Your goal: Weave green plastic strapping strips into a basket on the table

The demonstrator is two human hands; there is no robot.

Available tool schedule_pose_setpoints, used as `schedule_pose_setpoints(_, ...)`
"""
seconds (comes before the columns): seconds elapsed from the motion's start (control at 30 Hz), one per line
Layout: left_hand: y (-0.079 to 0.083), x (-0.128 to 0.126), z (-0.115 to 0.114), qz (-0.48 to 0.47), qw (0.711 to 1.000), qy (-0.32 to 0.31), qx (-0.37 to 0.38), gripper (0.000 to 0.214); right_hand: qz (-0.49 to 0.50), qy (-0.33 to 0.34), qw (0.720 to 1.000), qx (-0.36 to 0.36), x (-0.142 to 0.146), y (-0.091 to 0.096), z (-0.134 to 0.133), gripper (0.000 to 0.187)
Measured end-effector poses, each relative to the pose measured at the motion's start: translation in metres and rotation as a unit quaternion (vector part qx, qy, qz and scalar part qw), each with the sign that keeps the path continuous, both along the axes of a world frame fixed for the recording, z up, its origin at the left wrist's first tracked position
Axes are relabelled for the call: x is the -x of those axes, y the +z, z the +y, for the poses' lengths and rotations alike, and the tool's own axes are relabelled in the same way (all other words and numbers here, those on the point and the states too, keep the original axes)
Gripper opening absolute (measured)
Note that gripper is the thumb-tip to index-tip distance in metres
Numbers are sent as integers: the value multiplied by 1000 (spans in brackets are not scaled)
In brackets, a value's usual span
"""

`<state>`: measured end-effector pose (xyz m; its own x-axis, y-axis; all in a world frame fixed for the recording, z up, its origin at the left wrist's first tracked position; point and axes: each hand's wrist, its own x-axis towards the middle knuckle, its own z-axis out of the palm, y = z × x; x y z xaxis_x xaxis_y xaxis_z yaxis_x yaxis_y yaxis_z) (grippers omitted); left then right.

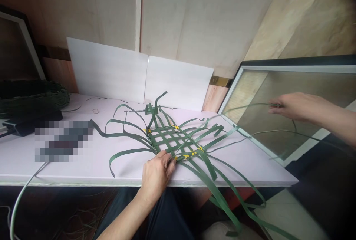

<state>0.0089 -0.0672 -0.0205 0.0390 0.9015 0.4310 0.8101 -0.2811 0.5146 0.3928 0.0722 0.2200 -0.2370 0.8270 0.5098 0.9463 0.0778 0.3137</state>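
A flat woven square of dark green strips (174,140) lies on the pale board (69,165), with yellow ties at its corners and loose strip ends fanning out all round. My left hand (157,173) presses down on the weave's near edge, fingers pinching strips by a yellow tie. My right hand (292,106) is raised far to the right, over the glass pane, pinching a thin green strand (250,105) pulled taut from the weave.
A bundle of green strips (33,99) lies at the far left beside a dark box. White panels (139,73) lean on the wooden wall behind. A framed glass pane (278,95) stands at the right. Long strips hang over the board's front edge.
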Motion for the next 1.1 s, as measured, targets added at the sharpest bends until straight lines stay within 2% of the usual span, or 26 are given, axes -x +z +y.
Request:
schedule_pose_setpoints(0.03,0,0,0,-4,1000,2,3,25,-62,-1,998,-10,-5,-2,-4,91)
schedule_pose_setpoints(0.1,0,0,1,-9,1000,8,9,24,-174,98,974,-108,9,-15,-28,98)
schedule_pose_setpoints(0.13,-1,0,1,-10,1000,10,10,24,-196,159,956,-152,26,-27,-45,93)
schedule_pose_setpoints(0.17,-1,0,2,-10,1000,14,9,24,-210,198,945,-153,48,-41,-64,78)
schedule_pose_setpoints(0.23,-1,0,2,-10,1000,17,6,25,-206,277,931,-115,95,-77,-101,42)
schedule_pose_setpoints(0.3,-1,0,2,-12,1000,16,5,27,-199,373,905,-53,132,-115,-127,43)
schedule_pose_setpoints(0.37,0,1,3,-15,1000,16,6,28,-163,400,902,17,154,-148,-136,37)
schedule_pose_setpoints(0.47,1,1,3,-18,1000,15,9,28,-107,377,919,35,165,-181,-127,34)
schedule_pose_setpoints(0.53,1,1,4,-20,1000,11,10,28,-84,353,932,18,167,-189,-118,33)
schedule_pose_setpoints(0.63,1,1,4,-21,1000,11,8,29,-60,324,944,6,172,-189,-109,27)
schedule_pose_setpoints(0.8,0,1,4,-20,1000,15,2,30,-29,302,953,-8,182,-177,-119,34)
schedule_pose_setpoints(0.87,-1,1,3,-23,1000,12,0,30,-35,289,957,-13,185,-177,-124,31)
schedule_pose_setpoints(1.03,-1,2,4,-23,1000,17,4,31,-55,289,953,72,187,-186,-116,21)
schedule_pose_setpoints(1.1,-1,2,4,-21,1000,18,5,31,-65,282,956,42,189,-185,-114,21)
